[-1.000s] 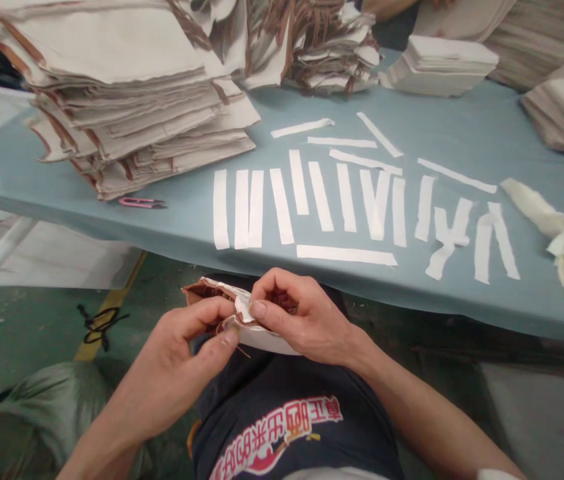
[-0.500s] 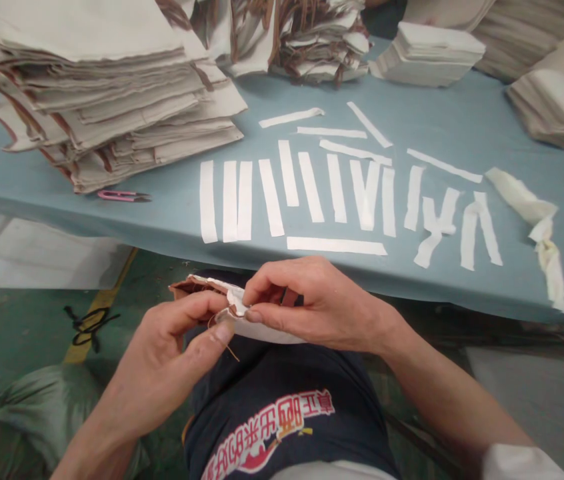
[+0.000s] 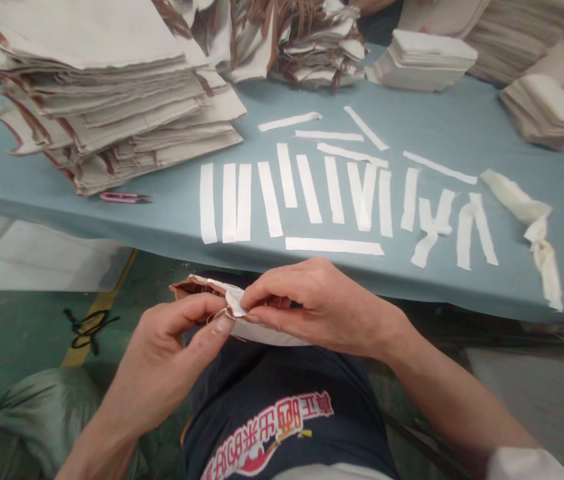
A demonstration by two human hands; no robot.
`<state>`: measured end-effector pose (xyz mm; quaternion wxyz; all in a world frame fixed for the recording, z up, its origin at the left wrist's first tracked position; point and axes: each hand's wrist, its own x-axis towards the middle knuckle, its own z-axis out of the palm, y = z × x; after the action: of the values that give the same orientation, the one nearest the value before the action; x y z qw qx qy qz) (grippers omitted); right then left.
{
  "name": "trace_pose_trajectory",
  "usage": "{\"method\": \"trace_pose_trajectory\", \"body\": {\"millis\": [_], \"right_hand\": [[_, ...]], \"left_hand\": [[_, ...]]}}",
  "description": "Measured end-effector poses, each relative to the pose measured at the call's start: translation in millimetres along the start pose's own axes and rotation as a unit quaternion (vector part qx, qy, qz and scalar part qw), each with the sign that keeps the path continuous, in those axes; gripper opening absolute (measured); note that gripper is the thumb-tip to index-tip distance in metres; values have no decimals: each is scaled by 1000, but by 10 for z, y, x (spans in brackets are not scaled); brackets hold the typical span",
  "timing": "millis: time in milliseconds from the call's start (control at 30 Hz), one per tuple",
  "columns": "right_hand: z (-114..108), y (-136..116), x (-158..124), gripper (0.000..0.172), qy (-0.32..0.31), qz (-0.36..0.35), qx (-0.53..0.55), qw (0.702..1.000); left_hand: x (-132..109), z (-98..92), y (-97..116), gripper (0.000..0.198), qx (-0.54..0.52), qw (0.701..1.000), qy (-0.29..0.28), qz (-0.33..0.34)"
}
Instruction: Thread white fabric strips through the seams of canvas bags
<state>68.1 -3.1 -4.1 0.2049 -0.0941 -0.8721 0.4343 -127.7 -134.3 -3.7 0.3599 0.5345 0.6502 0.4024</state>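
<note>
Over my lap, below the table's front edge, both hands pinch a small white fabric piece with brown trim (image 3: 232,308). My left hand (image 3: 177,353) grips its near edge between thumb and forefinger. My right hand (image 3: 312,303) presses its fingers together on the white corner and the brown part behind it. A loose brown thread hangs under the piece. Several white paper strips (image 3: 312,193) lie in rows on the blue table (image 3: 462,133) just beyond my hands.
A tall stack of beige fabric pieces with brown edging (image 3: 107,100) fills the table's left. Pink thread snips (image 3: 122,197) lie beside it. More piles (image 3: 422,60) stand at the back, and crumpled white strips (image 3: 532,220) at the right. A green sack (image 3: 22,413) sits on the floor.
My right hand's fingers have flattened down and closed tighter on the piece. The hanging thread has drawn up against the piece. The view shifted slightly.
</note>
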Motion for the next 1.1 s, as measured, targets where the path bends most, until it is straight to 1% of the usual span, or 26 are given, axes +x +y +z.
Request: {"method": "trace_pose_trajectory", "body": {"millis": [100,300,433,533,667,867,1100], "right_hand": [[19,1,-10,13,-1,10,-23,1000],[20,38,10,13,2,-22,-13,1000],[24,49,21,14,0,-15,-21,1000],[21,61,16,15,-13,-13,-8,1000],[25,81,8,15,-16,-4,-10,1000],[63,59,27,15,-17,8,-77,997],[87,4,34,17,-52,26,-170,984]], "left_hand": [[-10,3,-24,20,2,1000,-1,-3],[11,1,-43,22,-2,1000,4,-8],[4,6,-95,20,-4,1000,7,-15],[-5,12,-120,19,-16,999,6,-29],[-6,10,-119,22,-15,999,9,-44],[25,20,-110,24,-8,998,18,-58],[29,28,-130,23,-13,998,24,-63]]}}
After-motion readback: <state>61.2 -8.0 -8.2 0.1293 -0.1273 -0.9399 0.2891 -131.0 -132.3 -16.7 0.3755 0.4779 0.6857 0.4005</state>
